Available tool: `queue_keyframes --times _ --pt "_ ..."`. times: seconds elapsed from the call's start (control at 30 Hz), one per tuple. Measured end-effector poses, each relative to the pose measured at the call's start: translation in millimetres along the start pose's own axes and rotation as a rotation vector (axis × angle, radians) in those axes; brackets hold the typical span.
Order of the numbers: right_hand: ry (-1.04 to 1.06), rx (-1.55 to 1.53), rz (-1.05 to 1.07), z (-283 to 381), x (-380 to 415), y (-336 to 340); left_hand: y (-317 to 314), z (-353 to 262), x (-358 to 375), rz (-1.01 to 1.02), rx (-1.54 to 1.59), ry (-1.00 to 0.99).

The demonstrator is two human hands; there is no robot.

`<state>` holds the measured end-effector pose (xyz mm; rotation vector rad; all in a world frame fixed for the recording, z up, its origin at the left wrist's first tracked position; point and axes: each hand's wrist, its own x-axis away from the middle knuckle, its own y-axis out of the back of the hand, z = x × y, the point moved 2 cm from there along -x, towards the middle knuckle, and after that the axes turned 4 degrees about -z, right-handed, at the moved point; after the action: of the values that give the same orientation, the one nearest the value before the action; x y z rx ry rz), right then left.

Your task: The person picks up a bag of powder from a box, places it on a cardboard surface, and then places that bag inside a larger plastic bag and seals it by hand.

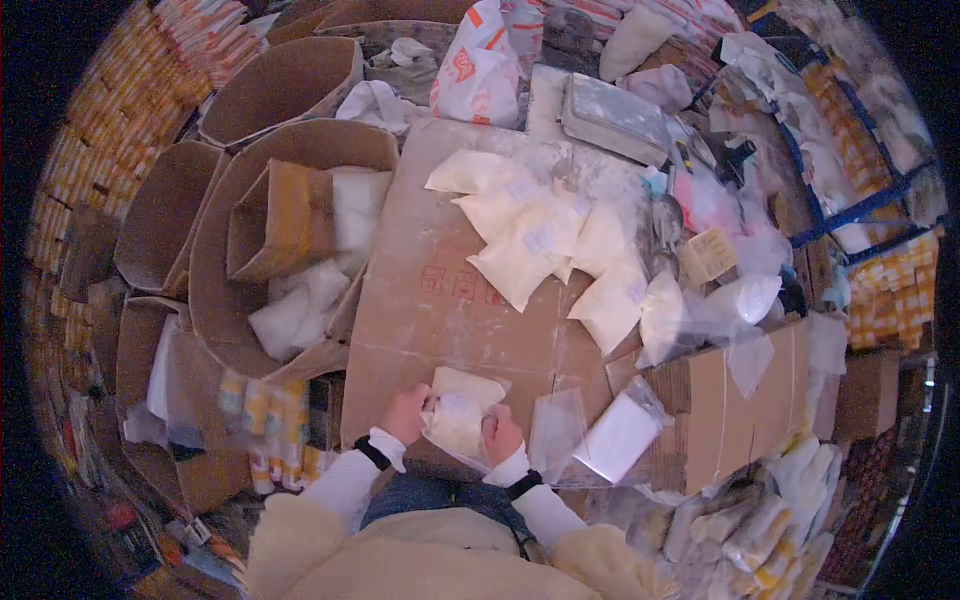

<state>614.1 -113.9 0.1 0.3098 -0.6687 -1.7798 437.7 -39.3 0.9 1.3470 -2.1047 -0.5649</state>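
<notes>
At the near edge of the cardboard work surface [400,300], a small clear bag of pale powder [457,420] is between my two hands. My left hand [407,414] closes on its left side, and my right hand [501,436] grips the right side with curled fingers. A whitish label seems to show through the plastic. Farther up lie several filled pale powder bags [530,245], some overlapping. Right of my right hand are a flat clear plastic bag [557,425] and a white stack in clear wrap [622,436].
Open cardboard boxes [290,140] stand along the left, one holding white bags [300,310]. A dusty scale [615,115] sits at the back beside a red-and-white sack [480,65]. Metal scoops [666,225] and a small box [707,255] are at right, near a cardboard carton [745,410].
</notes>
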Motion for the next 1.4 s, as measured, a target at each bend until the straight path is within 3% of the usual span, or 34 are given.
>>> queue_keyframes --times 0.03,0.13,0.23,0.33,0.43,0.53,0.67,0.77,0.87,0.97,1.07,1.27,1.4 --pt "0.009 0.054 0.025 -5.2 -4.7 -2.2 -0.8 -1.7 1.0 -0.066 0.040 0.037" --pt "-0.054 0.134 0.118 -3.0 -27.0 1.3 -15.4 16.8 -21.3 -0.032 0.065 -0.187" --pt "-0.085 0.367 0.246 -20.6 -45.7 -10.6 -16.5 10.1 -40.5 0.208 -0.143 -0.141" --pt "-0.065 0.276 0.127 -16.3 -53.6 -15.5 -36.3 33.5 -58.6 0.188 -0.030 -0.057" --pt "-0.094 0.261 0.143 -17.1 -68.2 -20.6 -32.3 29.8 -67.6 0.289 0.004 0.030" --pt "-0.140 0.311 0.182 -7.0 -69.1 -14.4 -25.8 16.4 -67.8 0.294 -0.219 -0.095" --pt "-0.211 0.327 0.195 -7.4 -69.8 -14.8 -33.2 13.5 -60.3 0.192 -0.399 -0.071" --pt "-0.189 0.351 0.164 -15.0 -78.4 -19.8 -34.6 26.3 -64.9 0.124 -0.044 0.109" --pt "-0.204 0.280 0.181 -20.4 -90.6 -21.1 -22.0 4.9 -70.5 0.141 0.198 -0.032" --pt "-0.245 0.301 0.176 -36.6 -99.4 -36.9 -18.0 -15.1 -67.6 0.264 -0.022 -0.305" --pt "-0.237 0.299 0.146 -46.3 -103.1 -48.2 -15.1 -27.9 -60.6 0.304 -0.320 -0.352" --pt "-0.288 0.127 0.154 -28.3 -109.1 -39.6 -17.4 -14.4 -66.3 0.574 -0.391 -0.242" --pt "-0.262 0.191 0.131 -11.7 -109.7 -32.2 -5.5 -38.9 -66.8 0.506 -0.505 -0.245"
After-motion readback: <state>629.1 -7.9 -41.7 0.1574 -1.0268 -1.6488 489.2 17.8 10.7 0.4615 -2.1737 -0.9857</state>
